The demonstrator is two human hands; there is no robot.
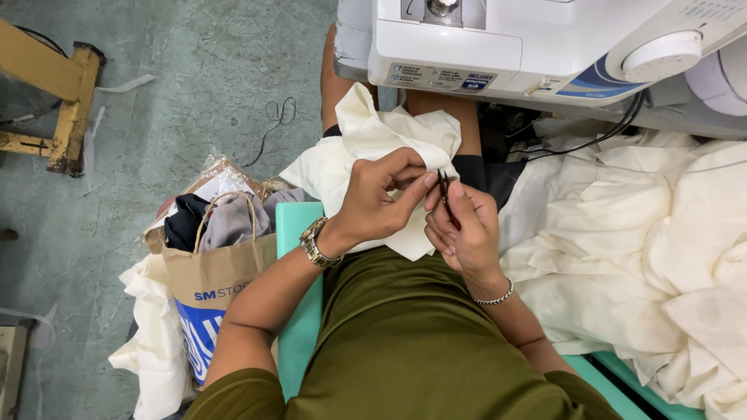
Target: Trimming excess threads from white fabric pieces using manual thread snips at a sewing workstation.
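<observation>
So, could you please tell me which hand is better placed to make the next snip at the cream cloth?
Probably the right hand: it already holds the small dark snips, tips at the cream cloth. The left hand is busy pinching that fabric edge beside them.

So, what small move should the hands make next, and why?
Probably close the small snips on the cloth edge: the right hand holds them upright against the cream fabric piece, which the left hand pinches beside the blades.
</observation>
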